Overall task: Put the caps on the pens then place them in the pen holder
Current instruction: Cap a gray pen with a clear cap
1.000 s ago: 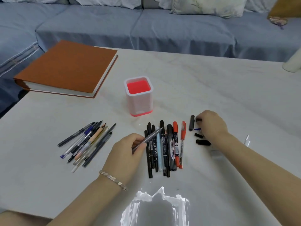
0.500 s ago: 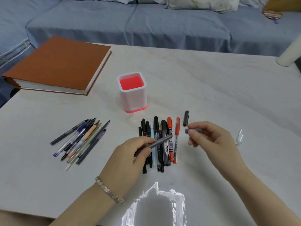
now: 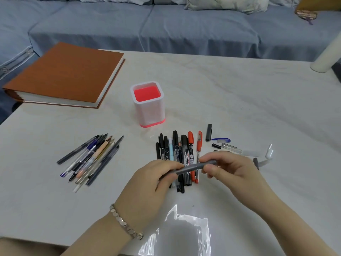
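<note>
The left hand grips the grey pen by its barrel; the right hand pinches its other end. Beneath them, the red lettering on a black marker is unreadable. The pen holder stands beyond the hands, with loose caps beyond the right hand.

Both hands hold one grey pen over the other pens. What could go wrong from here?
The left hand grips the slim grey pen and the right hand pinches its cap end; a half-seated cap could come off.
The hands work over the row of capped black and red markers; a slip may scatter them.
The tall white pen holder with red inside stands empty; a pen dropped against its rim might tip it.
</note>
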Demonstrator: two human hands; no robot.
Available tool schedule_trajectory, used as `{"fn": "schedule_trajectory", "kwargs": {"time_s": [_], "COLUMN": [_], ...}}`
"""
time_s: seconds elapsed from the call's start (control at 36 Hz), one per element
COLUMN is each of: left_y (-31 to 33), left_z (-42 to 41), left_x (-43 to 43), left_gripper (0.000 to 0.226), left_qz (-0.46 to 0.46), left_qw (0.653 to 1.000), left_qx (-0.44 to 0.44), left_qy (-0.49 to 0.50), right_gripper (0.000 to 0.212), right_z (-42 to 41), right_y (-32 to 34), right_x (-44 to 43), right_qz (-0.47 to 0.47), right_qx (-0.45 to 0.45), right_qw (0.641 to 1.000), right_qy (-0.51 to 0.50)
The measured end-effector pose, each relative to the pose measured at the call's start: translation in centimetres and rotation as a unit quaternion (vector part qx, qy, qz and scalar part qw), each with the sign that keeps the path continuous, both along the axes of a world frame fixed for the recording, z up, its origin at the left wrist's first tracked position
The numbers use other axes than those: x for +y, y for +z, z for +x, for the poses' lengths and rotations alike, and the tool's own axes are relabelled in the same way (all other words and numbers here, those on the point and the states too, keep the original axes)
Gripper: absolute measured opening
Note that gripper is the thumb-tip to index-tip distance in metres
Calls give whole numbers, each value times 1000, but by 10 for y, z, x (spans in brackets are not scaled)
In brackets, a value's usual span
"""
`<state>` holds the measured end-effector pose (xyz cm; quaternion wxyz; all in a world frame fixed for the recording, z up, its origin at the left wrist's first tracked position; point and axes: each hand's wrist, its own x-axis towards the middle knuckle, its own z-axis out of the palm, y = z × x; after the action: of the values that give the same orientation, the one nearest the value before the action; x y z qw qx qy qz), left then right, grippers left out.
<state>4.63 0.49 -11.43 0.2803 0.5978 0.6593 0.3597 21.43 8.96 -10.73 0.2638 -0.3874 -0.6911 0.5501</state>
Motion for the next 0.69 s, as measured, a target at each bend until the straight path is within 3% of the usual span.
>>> {"fn": "schedule_trajectory", "kwargs": {"time_s": [0.19, 0.33, 0.47, 0.58, 0.69], "left_y": [-1, -4, -8, -11, -15], "left_z": [3, 6, 8, 9, 8], "left_x": [1, 1, 2, 3, 9], "left_gripper": [29, 30, 28, 25, 26], "left_qz": [24, 42, 65, 83, 81], "left_qw": [1000, 999, 998, 993, 983], "left_qx": [-10, -18, 5, 83, 160], "left_qy": [-16, -11, -24, -31, -43], "right_gripper": [31, 17, 18, 29, 20], "right_z": [2, 3, 5, 4, 4], "right_y": [1, -3, -8, -13, -24], "right_x": [-3, -5, -8, -10, -15], "right_qz": [-43, -15, -7, -41, -127], "right_qx": [64, 58, 58, 67, 77], "right_qw": [997, 998, 998, 996, 987], "right_qy": [12, 15, -12, -33, -66]}}
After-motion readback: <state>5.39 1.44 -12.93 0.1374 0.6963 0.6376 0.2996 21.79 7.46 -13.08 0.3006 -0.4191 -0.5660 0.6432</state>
